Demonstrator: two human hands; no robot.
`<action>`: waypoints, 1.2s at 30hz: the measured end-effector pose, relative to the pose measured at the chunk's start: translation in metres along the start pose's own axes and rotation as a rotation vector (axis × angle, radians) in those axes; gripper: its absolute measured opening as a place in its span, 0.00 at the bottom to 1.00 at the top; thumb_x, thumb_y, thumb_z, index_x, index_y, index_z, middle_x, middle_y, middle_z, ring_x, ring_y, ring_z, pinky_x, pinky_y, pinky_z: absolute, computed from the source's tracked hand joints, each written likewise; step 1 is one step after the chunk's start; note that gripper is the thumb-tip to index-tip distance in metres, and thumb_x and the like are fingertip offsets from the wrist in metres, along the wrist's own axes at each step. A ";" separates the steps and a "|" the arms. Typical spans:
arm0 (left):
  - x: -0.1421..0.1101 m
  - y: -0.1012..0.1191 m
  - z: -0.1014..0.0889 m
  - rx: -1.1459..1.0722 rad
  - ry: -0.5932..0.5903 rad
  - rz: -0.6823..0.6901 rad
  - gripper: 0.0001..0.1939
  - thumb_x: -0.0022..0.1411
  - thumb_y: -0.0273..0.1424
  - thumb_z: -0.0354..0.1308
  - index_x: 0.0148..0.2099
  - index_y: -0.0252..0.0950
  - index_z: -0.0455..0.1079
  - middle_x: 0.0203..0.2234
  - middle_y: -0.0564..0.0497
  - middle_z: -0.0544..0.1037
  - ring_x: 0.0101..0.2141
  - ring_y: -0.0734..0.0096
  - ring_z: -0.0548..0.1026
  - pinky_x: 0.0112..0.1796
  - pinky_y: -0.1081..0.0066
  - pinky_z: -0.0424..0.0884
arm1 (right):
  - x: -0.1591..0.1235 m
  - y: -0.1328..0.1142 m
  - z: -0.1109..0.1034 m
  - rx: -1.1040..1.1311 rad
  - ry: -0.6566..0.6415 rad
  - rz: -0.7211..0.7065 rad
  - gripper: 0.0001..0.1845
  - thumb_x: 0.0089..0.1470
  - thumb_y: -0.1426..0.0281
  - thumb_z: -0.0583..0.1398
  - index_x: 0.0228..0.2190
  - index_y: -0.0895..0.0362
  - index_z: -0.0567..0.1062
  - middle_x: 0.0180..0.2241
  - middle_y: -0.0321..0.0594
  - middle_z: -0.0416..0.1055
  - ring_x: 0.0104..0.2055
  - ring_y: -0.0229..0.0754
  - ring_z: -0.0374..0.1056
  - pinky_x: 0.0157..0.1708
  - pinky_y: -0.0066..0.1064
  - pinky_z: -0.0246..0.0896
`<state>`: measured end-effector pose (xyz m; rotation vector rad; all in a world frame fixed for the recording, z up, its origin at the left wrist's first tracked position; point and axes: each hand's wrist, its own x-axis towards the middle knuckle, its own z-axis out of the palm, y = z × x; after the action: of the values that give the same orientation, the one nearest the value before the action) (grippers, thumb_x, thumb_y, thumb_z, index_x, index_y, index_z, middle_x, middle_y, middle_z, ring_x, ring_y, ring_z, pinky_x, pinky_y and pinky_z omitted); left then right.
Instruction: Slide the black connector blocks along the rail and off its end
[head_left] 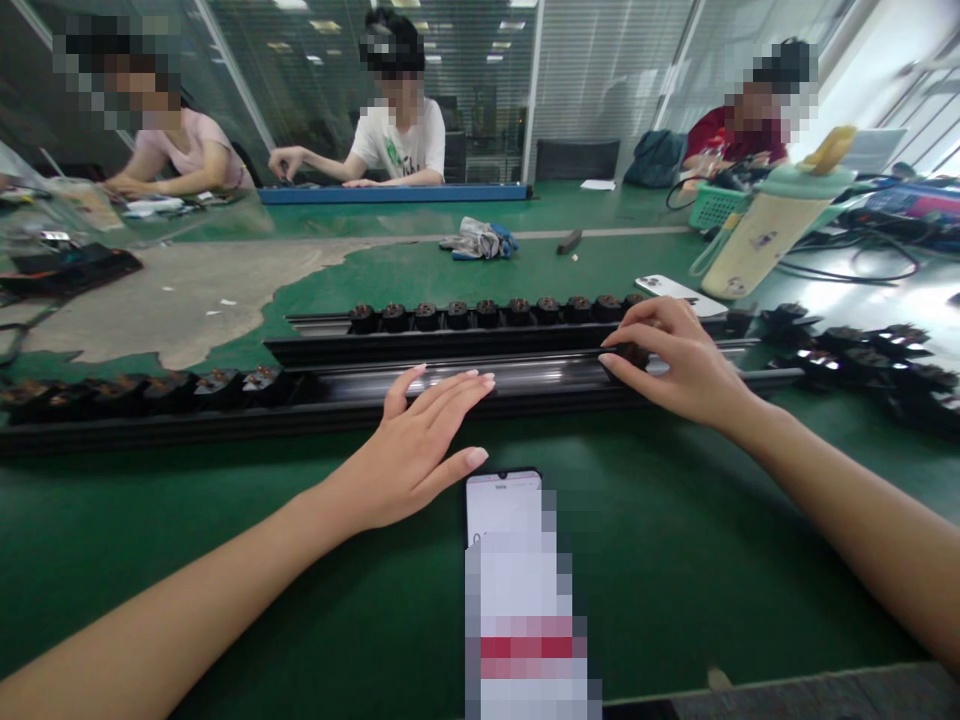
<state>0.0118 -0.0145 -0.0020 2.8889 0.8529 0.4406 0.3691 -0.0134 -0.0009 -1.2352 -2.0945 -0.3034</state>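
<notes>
A big green table [337, 640] is filling most of the view. Across it, a person in pink [191, 150], a person in white [405, 140] and a person in dark red [705, 130] are sitting. A long black tray [540, 376] is lying crossways in front of the hands, and a back tray [420, 350] is lying just behind it. A pale bottle [772, 230] with a green lid is standing at the right. The left hand [424, 450] is reaching over the near tray, spreading its thumb and little finger away from the others; I cannot tell if it is touching the tray. The right hand [671, 365] is pinching a small black piece [632, 356] over the tray's right part, and the fingers are hiding much of it. A lit phone [499, 510] is lying between the arms. Crumpled gloves [484, 240] are lying farther off. Round black plugs [259, 383] are sitting in the near tray's left end, another row [457, 315] is showing along the back tray, and loose plugs [847, 350] are lying at the right.
</notes>
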 end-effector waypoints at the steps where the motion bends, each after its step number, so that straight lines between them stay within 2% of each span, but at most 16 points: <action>1: 0.000 0.000 0.000 0.000 0.000 -0.001 0.32 0.78 0.47 0.38 0.75 0.37 0.47 0.71 0.43 0.59 0.71 0.58 0.56 0.70 0.53 0.30 | -0.001 0.002 0.001 -0.029 -0.008 0.015 0.15 0.59 0.57 0.60 0.38 0.55 0.78 0.43 0.49 0.70 0.48 0.50 0.66 0.48 0.46 0.63; 6: 0.000 0.000 -0.001 -0.003 -0.008 -0.011 0.32 0.78 0.47 0.39 0.75 0.37 0.47 0.71 0.43 0.59 0.71 0.57 0.56 0.70 0.52 0.30 | -0.001 0.005 0.000 -0.051 -0.137 0.118 0.15 0.60 0.55 0.59 0.37 0.54 0.73 0.32 0.41 0.71 0.37 0.44 0.66 0.42 0.40 0.61; 9: 0.001 0.000 -0.001 -0.004 -0.010 -0.012 0.32 0.78 0.48 0.38 0.75 0.38 0.47 0.71 0.43 0.59 0.71 0.58 0.56 0.70 0.52 0.30 | -0.002 0.006 0.000 -0.102 -0.144 0.181 0.12 0.59 0.58 0.59 0.35 0.54 0.71 0.29 0.38 0.71 0.32 0.42 0.66 0.38 0.37 0.59; 15: 0.001 0.001 -0.002 -0.010 -0.013 -0.016 0.32 0.77 0.48 0.38 0.75 0.37 0.47 0.71 0.42 0.60 0.70 0.56 0.57 0.70 0.50 0.31 | -0.004 0.011 -0.001 -0.132 -0.151 0.220 0.10 0.58 0.60 0.58 0.33 0.54 0.70 0.28 0.39 0.72 0.32 0.42 0.67 0.34 0.35 0.57; 36: 0.001 0.001 -0.002 -0.014 -0.014 -0.018 0.32 0.77 0.48 0.38 0.75 0.38 0.47 0.71 0.42 0.60 0.70 0.56 0.57 0.70 0.50 0.31 | 0.000 0.010 -0.003 -0.117 -0.157 0.238 0.09 0.55 0.61 0.59 0.30 0.54 0.69 0.27 0.37 0.71 0.29 0.41 0.65 0.32 0.35 0.55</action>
<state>0.0122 -0.0147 0.0000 2.8660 0.8696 0.4227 0.3787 -0.0101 -0.0002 -1.6075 -2.0558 -0.2294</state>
